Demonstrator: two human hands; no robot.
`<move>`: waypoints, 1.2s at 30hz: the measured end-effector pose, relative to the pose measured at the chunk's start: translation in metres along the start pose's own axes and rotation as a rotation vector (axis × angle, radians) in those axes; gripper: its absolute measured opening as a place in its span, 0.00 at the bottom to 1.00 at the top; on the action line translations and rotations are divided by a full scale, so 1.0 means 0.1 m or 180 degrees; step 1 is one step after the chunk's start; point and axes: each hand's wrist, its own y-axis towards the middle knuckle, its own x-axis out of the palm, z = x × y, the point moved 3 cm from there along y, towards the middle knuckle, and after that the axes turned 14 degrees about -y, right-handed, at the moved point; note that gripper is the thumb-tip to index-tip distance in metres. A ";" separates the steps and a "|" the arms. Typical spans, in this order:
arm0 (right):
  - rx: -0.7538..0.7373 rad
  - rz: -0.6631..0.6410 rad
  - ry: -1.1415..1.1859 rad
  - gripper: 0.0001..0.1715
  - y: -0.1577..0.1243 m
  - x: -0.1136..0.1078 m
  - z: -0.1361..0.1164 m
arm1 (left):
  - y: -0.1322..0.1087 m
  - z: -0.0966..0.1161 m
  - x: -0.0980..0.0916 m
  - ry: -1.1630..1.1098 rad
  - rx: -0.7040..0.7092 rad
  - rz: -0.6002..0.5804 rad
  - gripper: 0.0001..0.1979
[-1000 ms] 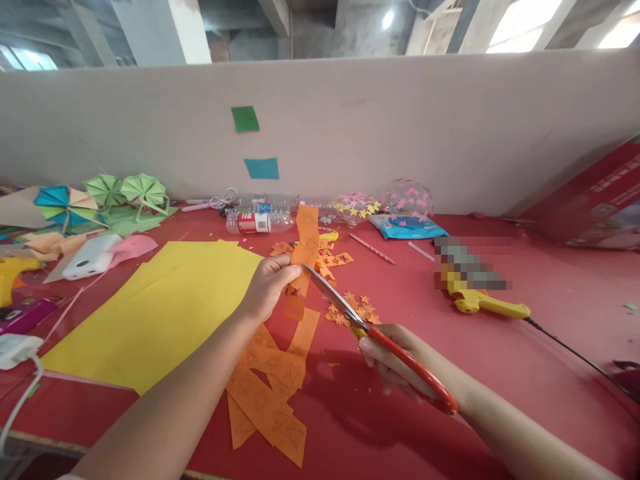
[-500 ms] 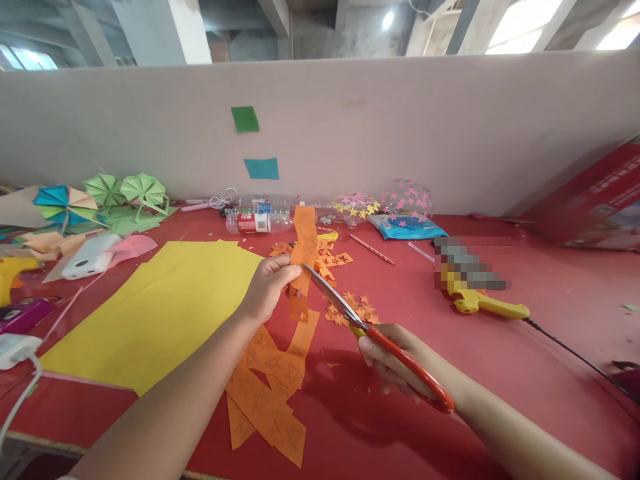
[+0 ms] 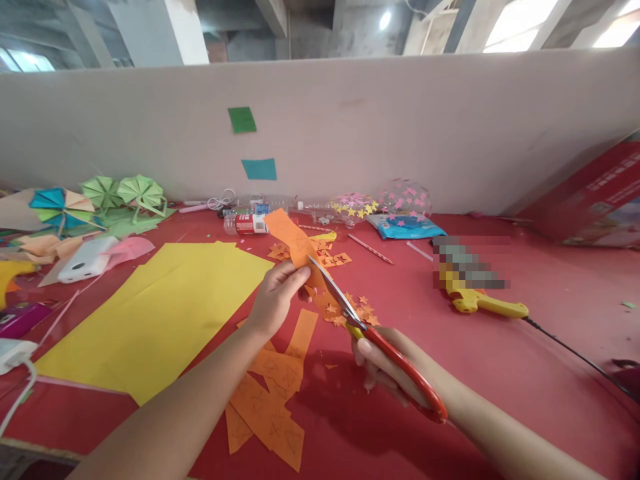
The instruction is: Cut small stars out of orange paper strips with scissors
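Observation:
Between the thumb and fingers of my left hand (image 3: 274, 298) is an orange paper strip (image 3: 294, 237), tilted up to the left. My right hand (image 3: 387, 363) is closed around the red handles of a pair of scissors (image 3: 345, 303). The blade tips meet the strip just right of my left thumb. Small orange paper stars (image 3: 363, 310) lie in a pile behind the scissors. Nearer to me, several orange strips with star outlines drawn on them (image 3: 273, 407) overlap on the red table. Cut orange scraps (image 3: 337, 259) lie farther back.
Yellow paper sheets (image 3: 150, 313) cover the table at left. A yellow glue gun (image 3: 487, 303) with a black cord lies at right. Plastic bottles (image 3: 245, 223), a striped pencil (image 3: 370, 249) and a blue packet (image 3: 407, 227) lie along the white partition (image 3: 320, 120). Folded paper umbrellas (image 3: 65, 207) stand far left.
The orange strip has turned from upright to leaning left in my left hand, which has moved slightly right. The scissors stay at the strip.

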 end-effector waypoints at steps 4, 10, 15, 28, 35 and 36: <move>0.0036 0.0042 -0.0055 0.34 0.00 0.02 0.00 | -0.02 -0.01 0.02 0.0042 -0.0019 0.0027 0.13; 0.0098 0.0087 0.0055 0.31 0.01 0.04 0.00 | -0.02 -0.01 0.02 -0.0023 -0.0034 0.0078 0.13; 0.0158 0.0070 0.0006 0.29 0.01 0.05 0.00 | -0.02 -0.02 0.02 -0.0041 -0.0126 0.0117 0.13; 0.0214 0.0102 -0.0084 0.29 0.04 0.02 0.01 | 0.00 0.01 -0.02 -0.0126 -0.0099 0.0095 0.11; 0.0217 0.0178 -0.0129 0.28 0.06 0.01 0.05 | 0.04 0.10 -0.04 -0.0111 0.0138 0.0384 0.09; 0.0205 0.0176 -0.0142 0.28 0.06 0.01 0.04 | 0.04 0.10 -0.04 -0.0147 0.0178 0.0382 0.09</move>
